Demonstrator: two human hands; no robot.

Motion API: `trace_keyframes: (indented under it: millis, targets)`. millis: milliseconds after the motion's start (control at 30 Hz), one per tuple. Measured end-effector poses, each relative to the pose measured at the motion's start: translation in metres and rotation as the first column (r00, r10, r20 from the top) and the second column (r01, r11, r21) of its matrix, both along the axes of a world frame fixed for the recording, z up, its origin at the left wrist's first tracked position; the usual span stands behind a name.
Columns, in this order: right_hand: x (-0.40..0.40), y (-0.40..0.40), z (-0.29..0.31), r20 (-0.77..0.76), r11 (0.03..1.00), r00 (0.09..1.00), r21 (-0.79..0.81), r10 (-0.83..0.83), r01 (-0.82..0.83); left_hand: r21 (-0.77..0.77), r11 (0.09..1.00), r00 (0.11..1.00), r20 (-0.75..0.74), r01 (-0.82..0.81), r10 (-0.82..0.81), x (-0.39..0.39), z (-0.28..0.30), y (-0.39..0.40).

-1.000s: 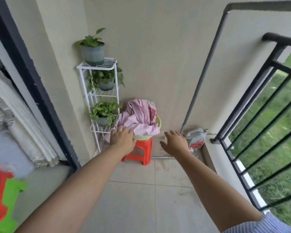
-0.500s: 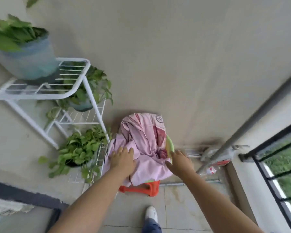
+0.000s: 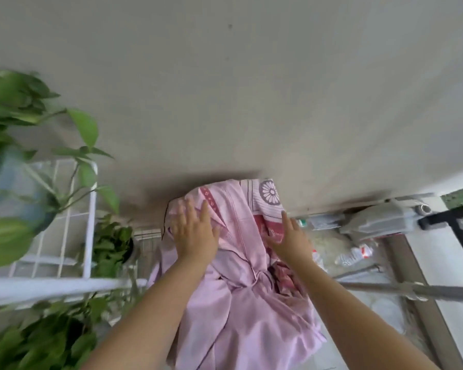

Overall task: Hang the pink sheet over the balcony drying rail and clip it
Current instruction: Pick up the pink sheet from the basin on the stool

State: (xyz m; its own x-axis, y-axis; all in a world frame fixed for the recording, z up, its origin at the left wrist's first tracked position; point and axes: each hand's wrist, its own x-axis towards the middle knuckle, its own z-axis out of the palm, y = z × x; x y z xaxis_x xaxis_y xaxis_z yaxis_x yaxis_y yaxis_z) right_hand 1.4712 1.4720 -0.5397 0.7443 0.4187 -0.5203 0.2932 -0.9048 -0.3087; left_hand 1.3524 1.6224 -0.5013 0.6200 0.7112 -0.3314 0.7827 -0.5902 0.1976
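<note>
The pink sheet (image 3: 241, 263) lies heaped against the wall — soft, limp, bulky. Left hand (image 3: 195, 233) and right hand (image 3: 292, 241) rest flat on it, each grip apart; gather thick folds.

Two hands are in view, the left hand (image 3: 195, 236) and the right hand (image 3: 292, 241), both lying flat with fingers spread on one pink sheet (image 3: 241, 311), which is bunched in a single heap. One white wire rack (image 3: 90, 222) stands by the wall, with three leafy potted plants (image 3: 19, 124) (image 3: 112, 241) (image 3: 38, 343) on or around it. One grey metal pole (image 3: 412, 291) crosses at the right. Two plastic bottles (image 3: 356, 253) (image 3: 317, 259) with red labels lie on the floor; the blur leaves other litter there uncountable.
</note>
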Motion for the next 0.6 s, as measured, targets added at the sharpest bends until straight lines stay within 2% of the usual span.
trace_keyframes:
  millis: [67, 133, 267, 333, 400, 467, 533, 567, 600]
  targets:
    - [0.010, 0.019, -0.015, -0.001, 0.999, 1.000, -0.023, -0.022, 0.022, -0.084, 0.980, 0.982, 0.041, -0.180, 0.184, 0.013, -0.013, 0.016]
    - [0.010, 0.030, -0.025, -0.022, 1.000, 0.999, 0.013, -0.025, 0.025, -0.199, 0.956, 0.974, 0.029, -0.215, 0.225, 0.018, -0.022, 0.025]
    - [-0.018, 0.026, -0.015, -0.078, 0.995, 0.992, 0.000, 0.102, -0.103, -0.293, 0.956, 0.991, -0.131, -0.030, -0.009, 0.001, -0.035, 0.021]
    - [-0.037, 0.009, -0.002, -0.131, 0.977, 0.969, 0.008, 0.211, -0.212, -0.274, 0.959, 0.975, -0.184, 0.071, -0.125, -0.014, -0.030, 0.013]
    - [-0.056, -0.014, 0.006, -0.154, 0.928, 0.917, -0.001, 0.368, -0.372, -0.281, 0.943, 0.911, -0.314, 0.178, -0.265, -0.034, -0.022, -0.005]
    - [-0.076, -0.036, 0.014, -0.203, 0.857, 0.846, -0.057, 0.493, -0.513, -0.382, 0.897, 0.777, -0.487, 0.221, -0.399, -0.052, -0.011, -0.029]
    - [-0.091, -0.050, 0.022, -0.275, 0.776, 0.772, -0.121, 0.572, -0.619, -0.469, 0.861, 0.644, -0.601, 0.195, -0.473, -0.066, -0.005, -0.049]
    - [-0.096, -0.054, 0.025, -0.293, 0.755, 0.756, -0.143, 0.585, -0.640, -0.473, 0.864, 0.640, -0.613, 0.174, -0.464, -0.070, -0.002, -0.054]
    - [-0.099, -0.056, 0.026, -0.298, 0.743, 0.750, -0.161, 0.590, -0.649, -0.439, 0.887, 0.707, -0.582, 0.142, -0.402, -0.071, 0.002, -0.057]
